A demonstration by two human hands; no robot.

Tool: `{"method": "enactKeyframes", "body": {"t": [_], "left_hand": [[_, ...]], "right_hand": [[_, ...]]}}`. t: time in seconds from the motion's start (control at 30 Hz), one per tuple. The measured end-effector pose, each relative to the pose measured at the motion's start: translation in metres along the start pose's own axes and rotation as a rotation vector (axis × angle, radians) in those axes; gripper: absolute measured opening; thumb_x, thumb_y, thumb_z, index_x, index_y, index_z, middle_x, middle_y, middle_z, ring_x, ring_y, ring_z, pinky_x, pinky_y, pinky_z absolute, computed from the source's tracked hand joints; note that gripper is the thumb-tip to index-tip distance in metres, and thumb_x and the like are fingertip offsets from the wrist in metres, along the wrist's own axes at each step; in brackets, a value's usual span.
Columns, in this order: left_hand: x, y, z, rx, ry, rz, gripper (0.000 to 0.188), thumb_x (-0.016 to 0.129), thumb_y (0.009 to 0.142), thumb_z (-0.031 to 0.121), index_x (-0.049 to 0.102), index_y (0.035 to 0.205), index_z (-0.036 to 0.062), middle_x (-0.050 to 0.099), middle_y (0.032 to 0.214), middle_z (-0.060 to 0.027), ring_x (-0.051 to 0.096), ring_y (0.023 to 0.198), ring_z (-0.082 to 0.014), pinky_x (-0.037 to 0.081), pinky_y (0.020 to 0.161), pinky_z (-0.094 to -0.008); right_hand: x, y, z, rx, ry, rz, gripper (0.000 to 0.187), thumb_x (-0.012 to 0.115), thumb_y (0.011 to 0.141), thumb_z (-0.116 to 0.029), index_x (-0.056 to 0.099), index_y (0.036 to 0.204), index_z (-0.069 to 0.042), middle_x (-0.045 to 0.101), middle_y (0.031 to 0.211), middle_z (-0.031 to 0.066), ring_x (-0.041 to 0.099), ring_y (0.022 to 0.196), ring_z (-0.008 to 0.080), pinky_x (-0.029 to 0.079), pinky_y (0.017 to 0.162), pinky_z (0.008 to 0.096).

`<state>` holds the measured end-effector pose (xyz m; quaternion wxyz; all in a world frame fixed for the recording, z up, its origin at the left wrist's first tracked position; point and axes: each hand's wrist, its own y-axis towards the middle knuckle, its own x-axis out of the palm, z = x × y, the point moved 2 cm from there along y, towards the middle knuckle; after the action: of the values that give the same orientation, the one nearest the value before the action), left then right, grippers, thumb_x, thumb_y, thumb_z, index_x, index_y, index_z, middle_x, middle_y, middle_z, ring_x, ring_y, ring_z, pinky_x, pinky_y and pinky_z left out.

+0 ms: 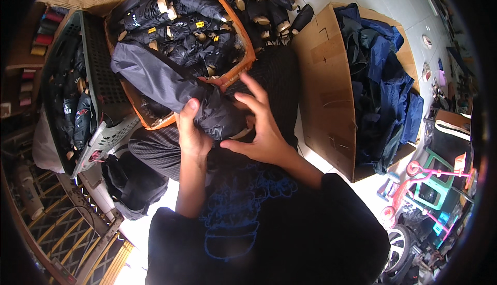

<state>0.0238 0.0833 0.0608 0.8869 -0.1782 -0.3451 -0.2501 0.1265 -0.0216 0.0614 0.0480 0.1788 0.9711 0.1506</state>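
With the left hand (194, 135), in the head view, grasping the dark cloth bundle (155, 73), with thumb raised against its near side and the other fingers mostly hidden. With the right hand (266, 132), framing the bundle's near end between spread, bent fingers and a thumb stretched leftward; cannot tell there between a firm grip and a light touch. Held above the lap, reaching out over the near left part of the orange crate (251, 57).

Judging by the cloth, apparently only partway done: bunched between the hands, but loose and smooth toward the upper left, not yet as compact as the black bundles (194, 0) packed in the crate. Seemingly rolled already, those, with pale ends showing. Left loose in the cardboard box (326, 88) at right: blue cloth (385, 78), of uncertain connection.

Posed with left forearm nearly upright, right forearm slanting inward from the lower right.
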Motion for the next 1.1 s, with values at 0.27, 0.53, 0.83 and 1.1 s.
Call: {"method": "enactKeyframes", "body": {"t": [0.27,0.53,0.83,1.1], "left_hand": [[0.009,-0.013,0.003,-0.004,0.326,0.053,0.062,0.069,0.077,0.036,0.050,0.124,-0.0010,0.056,0.128,-0.0200,0.058,0.112,-0.0258,0.045,0.098,-0.0377],[0.000,-0.018,-0.006,0.026,0.169,-0.048,0.067,0.069,0.080,0.026,0.042,0.132,-0.0062,0.053,0.132,-0.0253,0.052,0.122,-0.0309,0.038,0.106,-0.0405],[0.005,-0.002,0.018,0.127,0.216,0.227,0.043,0.067,0.088,0.029,0.053,0.118,0.0010,0.063,0.111,-0.0150,0.061,0.099,-0.0213,0.049,0.088,-0.0348],[0.014,-0.010,0.003,0.020,0.228,0.341,0.033,0.063,0.085,0.016,0.056,0.113,-0.0005,0.066,0.105,-0.0136,0.063,0.092,-0.0200,0.051,0.083,-0.0331]], "right_hand": [[0.012,-0.002,-0.006,0.146,-0.134,-0.060,0.091,0.074,0.075,-0.007,0.021,0.149,-0.002,0.038,0.135,0.0251,0.042,0.127,0.0416,0.035,0.105,0.0419],[0.012,-0.004,-0.004,0.044,-0.231,-0.063,0.081,0.072,0.072,-0.002,0.038,0.144,-0.009,0.041,0.131,0.0245,0.049,0.119,0.0425,0.046,0.094,0.0413],[0.015,0.008,-0.010,-0.202,-0.565,0.006,0.058,0.071,0.072,-0.002,0.063,0.126,-0.022,0.048,0.123,0.0183,0.058,0.109,0.0349,0.055,0.083,0.0373],[0.020,0.004,-0.004,-0.098,-0.536,-0.046,0.061,0.071,0.072,-0.005,0.060,0.129,-0.022,0.042,0.127,0.0207,0.052,0.115,0.0397,0.052,0.088,0.0412]]}}
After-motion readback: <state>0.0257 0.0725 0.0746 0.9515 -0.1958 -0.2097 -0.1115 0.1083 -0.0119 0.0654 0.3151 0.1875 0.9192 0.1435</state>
